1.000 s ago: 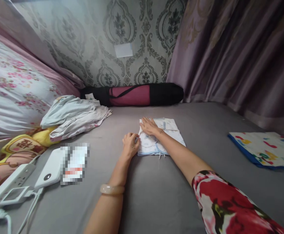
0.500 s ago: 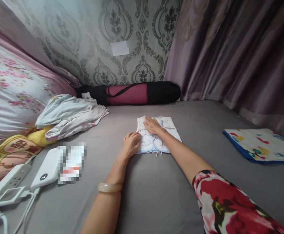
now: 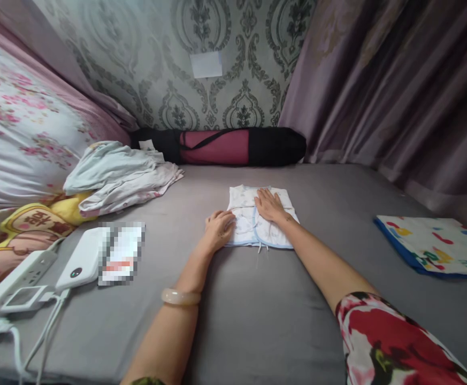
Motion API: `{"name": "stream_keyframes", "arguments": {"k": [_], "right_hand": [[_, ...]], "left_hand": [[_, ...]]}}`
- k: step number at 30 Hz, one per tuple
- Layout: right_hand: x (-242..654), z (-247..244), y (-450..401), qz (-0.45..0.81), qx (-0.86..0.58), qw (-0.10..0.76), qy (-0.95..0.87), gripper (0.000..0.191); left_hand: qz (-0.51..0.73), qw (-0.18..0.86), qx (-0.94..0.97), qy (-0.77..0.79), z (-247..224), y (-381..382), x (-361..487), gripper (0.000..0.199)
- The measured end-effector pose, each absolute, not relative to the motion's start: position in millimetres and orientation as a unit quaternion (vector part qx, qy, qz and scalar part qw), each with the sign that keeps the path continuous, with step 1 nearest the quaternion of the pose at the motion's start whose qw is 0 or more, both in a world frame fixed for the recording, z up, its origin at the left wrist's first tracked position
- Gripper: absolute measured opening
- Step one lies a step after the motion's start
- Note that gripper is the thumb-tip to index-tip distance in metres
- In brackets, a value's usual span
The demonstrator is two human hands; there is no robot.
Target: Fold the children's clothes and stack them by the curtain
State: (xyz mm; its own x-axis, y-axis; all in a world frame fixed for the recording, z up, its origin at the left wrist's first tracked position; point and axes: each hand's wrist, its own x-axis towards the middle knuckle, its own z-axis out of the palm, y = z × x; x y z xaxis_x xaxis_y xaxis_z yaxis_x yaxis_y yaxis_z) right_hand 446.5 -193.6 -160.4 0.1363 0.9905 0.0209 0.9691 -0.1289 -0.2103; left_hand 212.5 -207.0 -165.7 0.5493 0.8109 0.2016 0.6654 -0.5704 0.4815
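A small white baby shirt (image 3: 243, 224) with pale blue trim lies folded on the grey bed sheet (image 3: 249, 310), its thin white ties sticking out at the near edge. My right hand (image 3: 270, 205) rests flat on the upper part of the shirt, fingers stretched out and slightly apart. At the shirt's left edge is my left hand (image 3: 219, 227), its fingers loosely bent and touching the cloth without a visible grip. A pale bangle (image 3: 181, 297) circles my left wrist.
To the right lies a folded colourful cloth (image 3: 437, 240). At left are crumpled clothes (image 3: 116, 176), a yellow plush cushion (image 3: 28, 227), a white power bank (image 3: 84, 256), a power strip (image 3: 16, 283) and cables. A black and maroon long bag (image 3: 217, 147) lies along the wall.
My right hand has slid to the right across the shirt, uncovering its left upper part. My left hand stays at the left edge. The view has shifted slightly.
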Motion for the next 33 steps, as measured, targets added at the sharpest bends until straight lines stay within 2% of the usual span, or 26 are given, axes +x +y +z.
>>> {"name": "stream_keyframes", "arguments": {"k": [6,12,16,22,27,30,33], "right_hand": [[446,-162,-192,0.061,-0.751,0.089,-0.652,0.060],[464,-155,-191,0.123,-0.735,0.106,-0.659,0.061],[486,-154,-202,0.073,-0.755,0.136,-0.637,0.060],[504,-163,-219,0.046,-0.781,0.103,-0.614,0.061],[502,-173,-222,0.023,-0.780,0.106,-0.616,0.062],[503,-170,-224,0.035,-0.777,0.132,-0.614,0.060],[505,-163,-231,0.070,-0.784,0.200,-0.584,0.061]], "left_hand": [[0.207,0.178,0.860,0.431,-164,-208,213,0.028],[0.197,0.177,0.862,0.432,-163,-208,213,0.029],[0.197,0.178,0.859,0.437,-162,-209,214,0.028],[0.204,0.172,0.860,0.434,-163,-208,213,0.028],[0.200,0.172,0.866,0.425,-162,-208,212,0.028],[0.194,0.178,0.864,0.430,-160,-209,212,0.029],[0.212,0.189,0.855,0.434,-158,-208,212,0.028]]}}
